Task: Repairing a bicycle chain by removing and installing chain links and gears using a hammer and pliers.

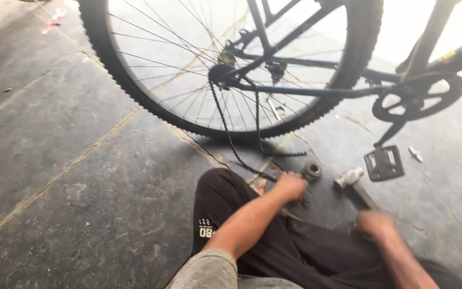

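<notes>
Person is sitting on the dark stone floor (pixel 65 176) w/ black trousers (pixel 274 246) filling the bottom centre of the frame. Left hand (pixel 290 186) is reaching fwd, just below centre, fingers curled down onto the slack end of the chain (pixel 231 136) where it is lying on the floor; it is looking clenched around the links, tho the blur is hiding the exact hold. Chain is hanging off the rear hub (pixel 221 72) in the upper middle, dropping in two strands down to the floor and running toward that hand. Right hand (pixel 375 223), lower right, is closed around the handle of a hammer (pixel 353 184); its metal head is pointing up-left, resting near the floor just right of the left hand. A small round metal part (pixel 312 170) is lying between the hammer head and the left hand, just beside both. Rear wheel (pixel 231 64) is taking up the top of the frame, tyre touching the floor at centre. Crank w/ chainring (pixel 418 96) is at upper right, pedal (pixel 384 163) hanging below it at right of centre. A small silver bit (pixel 415 154) is lying right of the pedal. A spanner (pixel 275 108) is showing thru the spokes, behind the wheel
</notes>
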